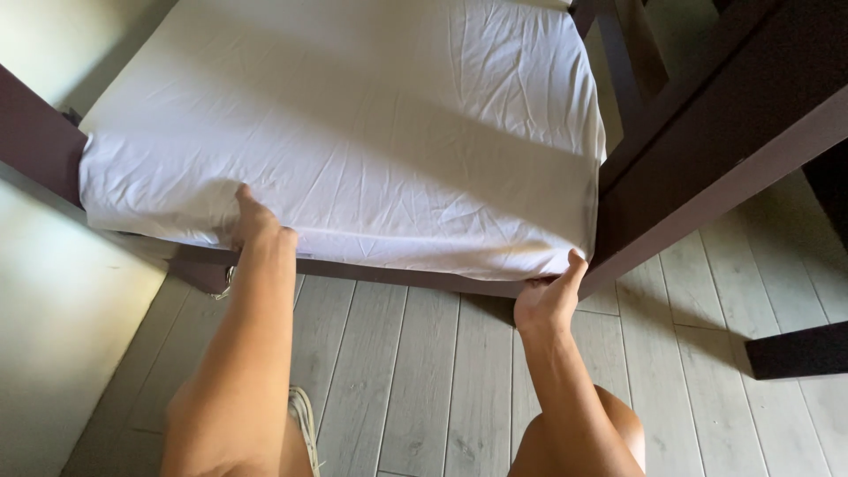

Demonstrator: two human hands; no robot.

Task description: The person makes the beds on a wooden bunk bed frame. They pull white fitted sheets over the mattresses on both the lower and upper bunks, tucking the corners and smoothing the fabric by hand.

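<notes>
The creased white cotton fitted sheet (353, 132) is lying over the mattress in the dark brown wooden bed frame (707, 150), and its hanging foot edge is being tucked. The left hand (256, 225) is being pressed against that edge, fingers curled under the fabric and out of sight. The right hand (549, 296) is being closed on the corner by the post, thumb raised. The step is likely best done if the hem is being drawn taut and under evenly above the pale grey plank floor (424, 380).
</notes>
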